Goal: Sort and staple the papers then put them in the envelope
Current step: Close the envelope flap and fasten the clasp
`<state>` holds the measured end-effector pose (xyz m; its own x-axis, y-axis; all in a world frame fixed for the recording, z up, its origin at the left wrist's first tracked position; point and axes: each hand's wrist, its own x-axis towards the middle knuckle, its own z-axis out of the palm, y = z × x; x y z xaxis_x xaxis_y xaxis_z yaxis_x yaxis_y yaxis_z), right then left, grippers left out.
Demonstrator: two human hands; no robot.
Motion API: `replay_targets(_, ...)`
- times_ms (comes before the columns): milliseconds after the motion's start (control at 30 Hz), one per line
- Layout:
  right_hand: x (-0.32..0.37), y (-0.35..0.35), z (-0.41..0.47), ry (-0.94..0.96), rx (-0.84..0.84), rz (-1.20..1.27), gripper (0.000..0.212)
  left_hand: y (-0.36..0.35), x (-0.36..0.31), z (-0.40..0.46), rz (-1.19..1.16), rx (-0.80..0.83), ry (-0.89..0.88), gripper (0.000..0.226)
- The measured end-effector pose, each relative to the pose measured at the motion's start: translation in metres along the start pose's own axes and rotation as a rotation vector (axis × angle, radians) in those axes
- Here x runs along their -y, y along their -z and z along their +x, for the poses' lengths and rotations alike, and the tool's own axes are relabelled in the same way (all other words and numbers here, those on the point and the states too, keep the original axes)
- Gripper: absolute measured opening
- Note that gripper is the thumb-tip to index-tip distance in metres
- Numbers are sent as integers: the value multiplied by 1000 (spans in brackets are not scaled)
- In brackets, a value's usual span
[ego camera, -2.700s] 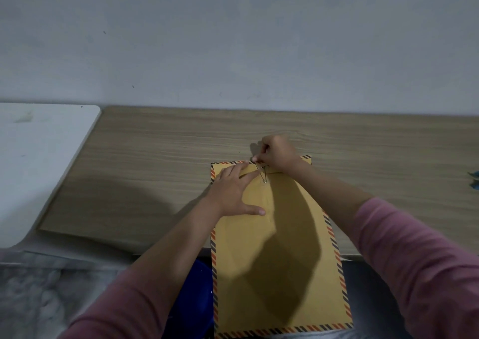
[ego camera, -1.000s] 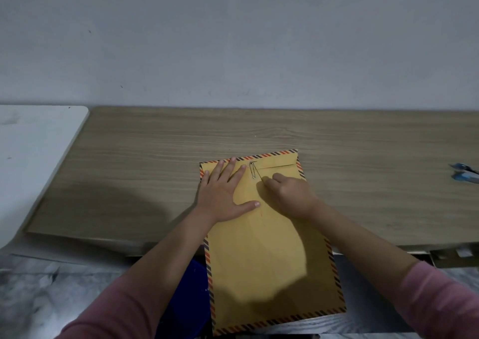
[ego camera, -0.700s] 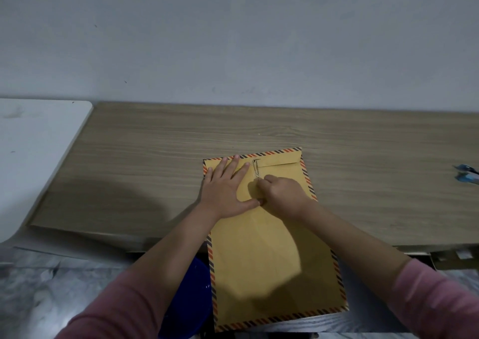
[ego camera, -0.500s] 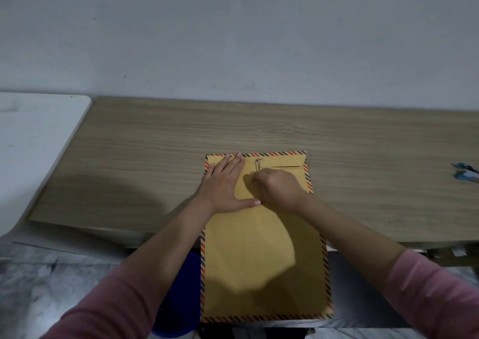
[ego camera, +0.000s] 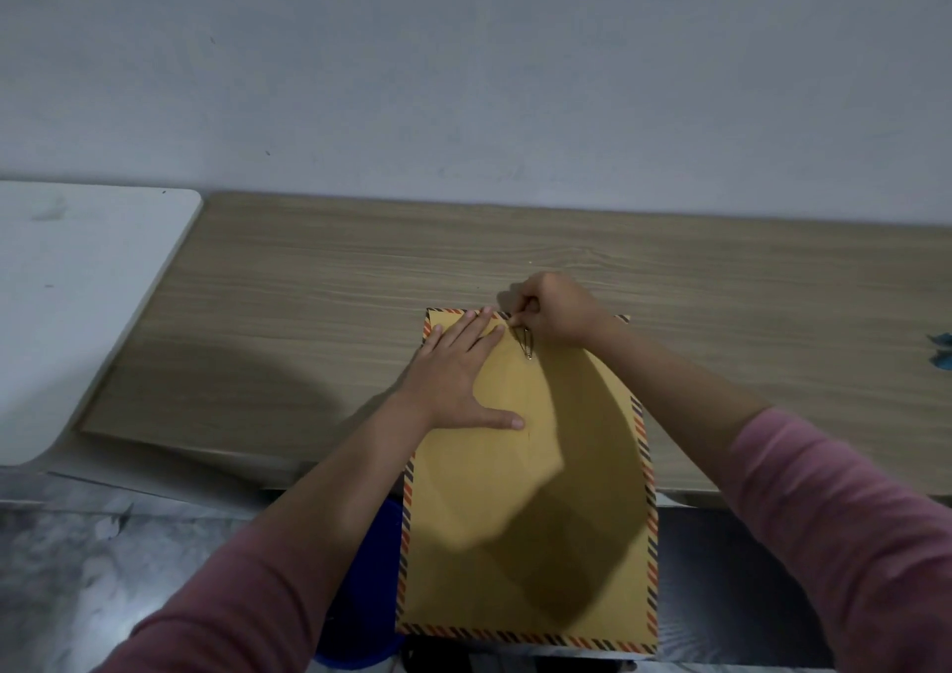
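My left hand (ego camera: pixel 453 374) lies flat, fingers spread, on the far left part of the envelope (ego camera: pixel 525 492), which rests on the wooden surface (ego camera: pixel 309 322) and overhangs its near edge. My right hand (ego camera: pixel 556 312) sits at the envelope's far edge, fingers pinched together on a metal clip (ego camera: pixel 526 342).

Dim, flat light; soft shadows on table (ego camera: pixel 319 312) and envelope (ego camera: pixel 525 518); slight blur, wide-angle bowing at edges.
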<state>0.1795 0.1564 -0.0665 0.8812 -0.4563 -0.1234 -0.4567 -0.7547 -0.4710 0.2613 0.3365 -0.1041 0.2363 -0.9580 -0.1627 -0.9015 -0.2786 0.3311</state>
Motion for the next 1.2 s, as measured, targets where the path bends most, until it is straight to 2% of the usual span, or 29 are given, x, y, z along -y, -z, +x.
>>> replay_targets(267, -8, 9, 2, -152, 17, 247, 15, -2, 0, 0, 16, -34, 12, 127)
replay_targets(533, -19, 12, -10, -182, -45, 198, 13, -3, -1, -1, 7, -55, 24, 126)
replay_targets(833, -28, -4, -24, -147, -235, 223, 10, -2, -1, -1, 8, -42, 26, 127)
replay_targets(1067, -5, -13, 0, -35, -128, 127, 14, -3, -2, -1, 20, -55, 30, 126)
replay_targets(1200, -7, -10, 6, -65, -106, 247, 9, -3, -1, -1, 30, -49, 29, 127)
